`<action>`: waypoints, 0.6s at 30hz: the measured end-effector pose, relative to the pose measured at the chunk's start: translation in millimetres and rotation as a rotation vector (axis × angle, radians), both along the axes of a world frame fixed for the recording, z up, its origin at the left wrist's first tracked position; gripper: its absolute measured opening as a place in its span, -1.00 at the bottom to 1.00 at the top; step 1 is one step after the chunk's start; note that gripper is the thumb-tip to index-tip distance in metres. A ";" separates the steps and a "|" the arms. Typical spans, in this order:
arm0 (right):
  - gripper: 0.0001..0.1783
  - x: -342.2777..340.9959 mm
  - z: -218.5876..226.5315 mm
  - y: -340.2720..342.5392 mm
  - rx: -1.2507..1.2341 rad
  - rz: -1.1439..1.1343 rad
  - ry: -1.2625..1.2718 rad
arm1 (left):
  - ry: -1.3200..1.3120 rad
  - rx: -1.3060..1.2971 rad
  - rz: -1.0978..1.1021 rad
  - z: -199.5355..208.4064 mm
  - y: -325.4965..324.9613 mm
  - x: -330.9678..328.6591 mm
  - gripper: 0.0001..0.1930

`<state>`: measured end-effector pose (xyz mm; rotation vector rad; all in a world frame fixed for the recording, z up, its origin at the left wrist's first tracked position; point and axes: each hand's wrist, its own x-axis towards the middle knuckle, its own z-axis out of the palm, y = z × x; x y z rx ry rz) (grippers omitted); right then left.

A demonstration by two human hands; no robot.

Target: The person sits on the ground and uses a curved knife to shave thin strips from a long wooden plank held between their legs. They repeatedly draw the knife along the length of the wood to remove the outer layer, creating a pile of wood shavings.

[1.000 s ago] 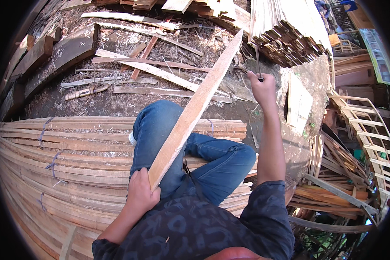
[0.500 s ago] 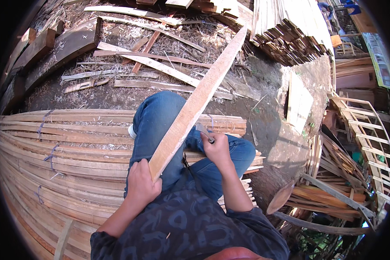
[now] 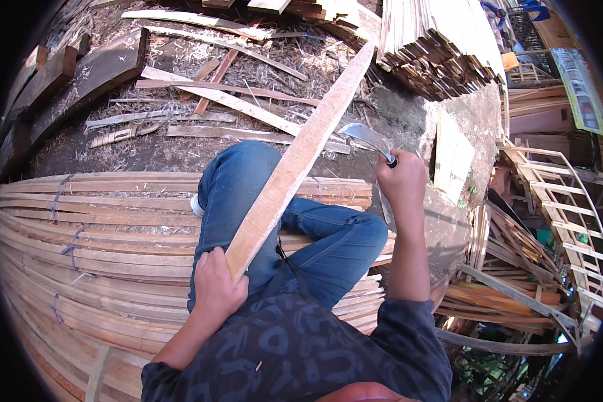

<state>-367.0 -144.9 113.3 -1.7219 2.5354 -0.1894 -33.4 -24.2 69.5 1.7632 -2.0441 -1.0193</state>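
A long pale wooden plank point(image 3: 300, 159), tapering to a point at its far end, lies slantwise across my raised thigh. My left hand point(image 3: 218, 283) is closed around its near end. To the right of the plank, my right hand point(image 3: 402, 177) grips the dark handle of a curved-blade knife point(image 3: 367, 138). The blade points up and left toward the plank's right edge, apart from it by a small gap. My fingers hide most of the handle.
Bundled wooden strips point(image 3: 114, 234) lie under me and to the left. Wood shavings and loose slats point(image 3: 228, 98) cover the ground ahead. A stack of boards point(image 3: 442, 50) stands at the far right, with a ladder-like wooden frame point(image 3: 573, 221) nearer on that side. Thick dark beams point(image 3: 90, 87) rest at the far left.
My right hand has swung away from my lap, outward to the right and forward, carrying the knife, whose curved blade now shows fully. My left hand and the plank have stayed nearly still.
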 end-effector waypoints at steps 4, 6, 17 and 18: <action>-0.73 16.9 13.2 -50.6 -0.024 0.126 0.125 | 0.001 0.048 0.005 2.1 0.9 3.1 -0.69; -0.76 12.9 9.2 -72.4 0.042 0.165 0.184 | 0.009 0.025 0.013 -1.2 1.2 2.9 -0.69; -0.68 -100.4 15.9 -127.9 0.024 -0.260 0.230 | 0.015 0.011 -0.005 -7.3 1.5 2.6 -0.68; -0.67 -96.1 16.2 -117.6 0.008 -0.264 0.195 | 0.011 0.021 0.006 -5.8 1.3 4.0 -0.69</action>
